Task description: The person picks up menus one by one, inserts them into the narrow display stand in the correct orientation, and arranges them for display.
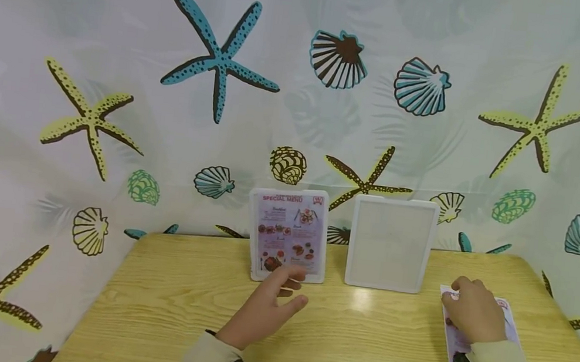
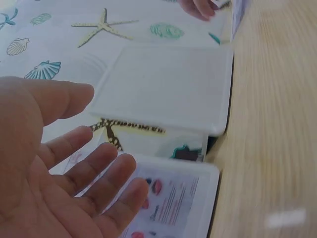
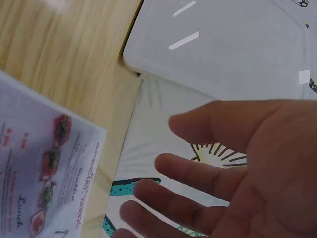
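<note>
In the head view, the wood tabletop [image 1: 353, 341] runs back to a patterned cloth [image 1: 251, 141], with a broad stretch of bare wood between the hands. By the back edge, a narrow gap parts the blank white frame [image 1: 392, 245] from the framed menu [image 1: 289, 234] to its left. The left hand [image 1: 268, 311] is at the framed menu's lower edge, fingers loosely bent; the right hand [image 1: 477, 311] is over the upper part of the lying menu [image 1: 459, 342], toward the tabletop's right side. The left wrist view shows that hand's fingers and thumb spread, gripping nothing. In the right wrist view, that hand's fingers and thumb are likewise spread, apart from the lying menu, whose pale lilac face carries red lettering and small food pictures.
</note>
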{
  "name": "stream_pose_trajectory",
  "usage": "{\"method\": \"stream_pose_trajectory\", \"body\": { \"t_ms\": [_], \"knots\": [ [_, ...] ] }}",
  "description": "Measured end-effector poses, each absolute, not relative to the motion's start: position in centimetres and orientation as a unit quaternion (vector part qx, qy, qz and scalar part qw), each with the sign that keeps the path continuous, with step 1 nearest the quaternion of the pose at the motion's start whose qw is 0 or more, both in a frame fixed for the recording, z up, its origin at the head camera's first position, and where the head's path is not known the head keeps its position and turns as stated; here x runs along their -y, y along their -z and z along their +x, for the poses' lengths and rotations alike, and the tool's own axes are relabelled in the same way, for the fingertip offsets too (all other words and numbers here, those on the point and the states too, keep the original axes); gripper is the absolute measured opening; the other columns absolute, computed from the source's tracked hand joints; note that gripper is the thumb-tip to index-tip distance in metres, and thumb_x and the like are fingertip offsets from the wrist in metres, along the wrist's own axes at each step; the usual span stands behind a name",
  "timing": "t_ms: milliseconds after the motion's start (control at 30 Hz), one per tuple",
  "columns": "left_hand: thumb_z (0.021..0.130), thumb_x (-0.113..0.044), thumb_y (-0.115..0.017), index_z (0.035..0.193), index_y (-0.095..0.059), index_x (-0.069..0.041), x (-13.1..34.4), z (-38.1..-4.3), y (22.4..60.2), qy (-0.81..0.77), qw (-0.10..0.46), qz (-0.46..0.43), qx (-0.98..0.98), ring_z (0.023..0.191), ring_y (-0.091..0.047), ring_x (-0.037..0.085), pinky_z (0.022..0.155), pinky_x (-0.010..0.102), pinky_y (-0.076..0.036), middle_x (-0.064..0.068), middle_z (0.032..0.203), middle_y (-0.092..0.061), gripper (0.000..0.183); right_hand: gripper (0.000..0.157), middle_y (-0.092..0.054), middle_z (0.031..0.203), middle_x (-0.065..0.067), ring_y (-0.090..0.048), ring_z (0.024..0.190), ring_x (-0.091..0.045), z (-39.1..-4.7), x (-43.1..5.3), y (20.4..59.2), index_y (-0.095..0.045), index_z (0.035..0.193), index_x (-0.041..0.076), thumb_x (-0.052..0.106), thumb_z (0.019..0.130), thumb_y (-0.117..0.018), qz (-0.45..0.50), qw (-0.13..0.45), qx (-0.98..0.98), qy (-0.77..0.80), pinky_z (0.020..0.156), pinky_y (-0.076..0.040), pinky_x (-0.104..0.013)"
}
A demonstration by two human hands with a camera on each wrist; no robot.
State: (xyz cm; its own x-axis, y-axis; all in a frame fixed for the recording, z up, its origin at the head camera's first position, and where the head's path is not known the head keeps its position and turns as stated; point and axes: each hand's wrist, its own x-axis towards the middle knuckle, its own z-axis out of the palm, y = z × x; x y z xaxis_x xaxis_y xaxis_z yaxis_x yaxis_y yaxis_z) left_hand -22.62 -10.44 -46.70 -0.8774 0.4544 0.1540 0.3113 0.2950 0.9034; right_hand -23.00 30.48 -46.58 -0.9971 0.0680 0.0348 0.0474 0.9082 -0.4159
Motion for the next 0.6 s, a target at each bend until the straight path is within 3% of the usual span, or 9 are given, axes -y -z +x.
{"method": "stream_pose_trajectory", "body": {
  "t_ms": [100, 200, 333, 500, 600],
  "knots": [
    [0.104, -0.036, -0.065, 0.149, -0.049, -0.022, 9.9, -22.5, 46.8, -0.547, 0.094, 0.249, -0.794, 0.128, -0.052, 0.027, 0.111, 0.054, -0.041, 0.001, 0.143, -0.052, 0.050, 0.051, -0.054, 0.118, -0.042, -0.062, 0.090, -0.045, -23.3, -31.2, 46.9, -0.056, 0.128, -0.015, 0.027, 0.099, -0.061, -0.035, -0.051, 0.979, -0.193, 0.069, -0.053, -0.059],
    [0.105, -0.034, -0.063, 0.149, -0.049, -0.021, 9.6, -22.3, 47.0, -0.530, 0.110, 0.258, -0.800, 0.129, -0.053, 0.031, 0.110, 0.051, -0.042, 0.000, 0.142, -0.053, 0.048, 0.049, -0.055, 0.117, -0.039, -0.060, 0.092, -0.044, -23.5, -31.3, 47.5, -0.059, 0.125, -0.011, 0.029, 0.097, -0.060, -0.030, -0.099, 0.978, -0.183, 0.073, -0.051, -0.062],
    [0.106, -0.035, -0.062, 0.149, -0.050, -0.020, 9.6, -22.2, 47.3, -0.503, 0.125, 0.257, -0.816, 0.129, -0.054, 0.032, 0.108, 0.049, -0.044, -0.001, 0.142, -0.055, 0.048, 0.035, -0.059, 0.110, -0.032, -0.056, 0.089, -0.040, -23.7, -31.1, 48.1, -0.064, 0.113, -0.004, 0.026, 0.095, -0.059, -0.019, -0.110, 0.979, -0.171, 0.074, -0.049, -0.062],
    [0.106, -0.037, -0.061, 0.148, -0.051, -0.018, 9.3, -22.3, 47.6, -0.484, 0.143, 0.260, -0.823, 0.128, -0.055, 0.032, 0.107, 0.052, -0.044, 0.004, 0.143, -0.056, 0.047, 0.040, -0.055, 0.124, -0.039, -0.058, 0.106, -0.054, -23.6, -31.1, 48.4, -0.065, 0.124, -0.004, 0.021, 0.093, -0.062, -0.003, -0.113, 0.983, -0.141, 0.082, -0.048, -0.073],
    [0.106, -0.036, -0.062, 0.146, -0.053, -0.018, 9.1, -22.3, 47.6, -0.468, 0.154, 0.257, -0.831, 0.126, -0.056, 0.031, 0.106, 0.050, -0.045, 0.007, 0.142, -0.056, 0.045, 0.041, -0.054, 0.127, -0.038, -0.058, 0.110, -0.053, -23.6, -31.2, 48.3, -0.066, 0.127, -0.004, 0.019, 0.092, -0.066, 0.016, -0.122, 0.983, -0.133, 0.083, -0.050, -0.070]
  ]
}}
